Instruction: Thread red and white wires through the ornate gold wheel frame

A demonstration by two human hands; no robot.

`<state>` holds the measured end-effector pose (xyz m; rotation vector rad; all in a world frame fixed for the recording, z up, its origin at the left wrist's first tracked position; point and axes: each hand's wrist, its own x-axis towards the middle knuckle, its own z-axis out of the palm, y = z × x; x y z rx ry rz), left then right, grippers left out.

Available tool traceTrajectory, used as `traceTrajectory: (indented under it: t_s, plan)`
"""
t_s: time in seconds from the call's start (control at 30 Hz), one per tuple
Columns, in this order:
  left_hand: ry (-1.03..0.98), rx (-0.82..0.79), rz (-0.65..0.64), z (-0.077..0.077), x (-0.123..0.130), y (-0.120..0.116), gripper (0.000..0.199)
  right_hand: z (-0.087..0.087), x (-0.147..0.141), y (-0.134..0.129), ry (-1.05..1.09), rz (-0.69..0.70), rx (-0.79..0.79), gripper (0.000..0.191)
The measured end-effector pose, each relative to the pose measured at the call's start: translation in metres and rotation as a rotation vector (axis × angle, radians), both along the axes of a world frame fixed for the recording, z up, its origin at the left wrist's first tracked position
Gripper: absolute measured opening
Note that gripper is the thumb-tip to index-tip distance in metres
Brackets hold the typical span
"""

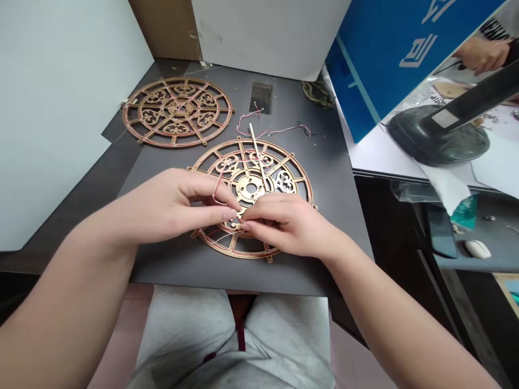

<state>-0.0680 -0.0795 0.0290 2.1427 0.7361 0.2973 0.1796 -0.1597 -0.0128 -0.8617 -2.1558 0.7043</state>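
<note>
Over the near part of an ornate golden openwork wheel (pixel 252 256), my left hand (pixel 190 202) and my right hand (pixel 286 219) meet almost fingertip to fingertip. The left one is closed, thumb against fingers, on a thin red-and-white wire (pixel 219 185) that loops up past its index finger. My right hand pinches the wire close by, at what looks like a small white end; the fingers hide its exact shape. A slim pale stick (pixel 254 138) lies across the wheel, its lower end beside the hub. More wire runs along the wheel's rings.
A second golden wheel (pixel 178 145) with wires lies at the back left. Loose red-and-white wire (pixel 279 131) lies behind the near wheel. White and blue panels (pixel 357 70) border the dark table. To the right are a black stand base (pixel 440 135) and another person's hand (pixel 482 55).
</note>
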Motion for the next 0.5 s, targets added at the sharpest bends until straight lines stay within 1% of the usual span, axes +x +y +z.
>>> traceTrajectory:
  t_s: [0.07,0.2,0.27,0.33,0.4,0.43,0.5]
  plan:
    - [-0.036,-0.021,0.143,-0.010,-0.003,-0.016,0.017,-0.001,-0.001,0.000,-0.009,-0.016,0.043,0.014]
    - [-0.062,-0.017,0.213,-0.024,0.002,-0.042,0.020,-0.003,-0.003,-0.001,-0.051,-0.018,0.152,0.015]
    - [-0.106,0.009,0.278,-0.029,0.006,-0.050,0.018,-0.003,-0.005,-0.003,-0.100,-0.043,0.230,0.016]
    - [-0.164,0.046,0.344,-0.034,0.009,-0.056,0.012,-0.004,-0.007,-0.004,-0.162,-0.086,0.307,0.017]
    - [-0.224,0.089,0.370,-0.039,0.011,-0.060,0.007,-0.005,-0.008,-0.005,-0.209,-0.126,0.358,0.019]
    - [-0.250,0.113,0.373,-0.041,0.011,-0.062,0.006,-0.005,-0.008,-0.005,-0.218,-0.137,0.358,0.020]
    - [-0.280,0.165,0.360,-0.045,0.011,-0.064,0.008,-0.003,-0.008,-0.005,-0.193,-0.127,0.298,0.021]
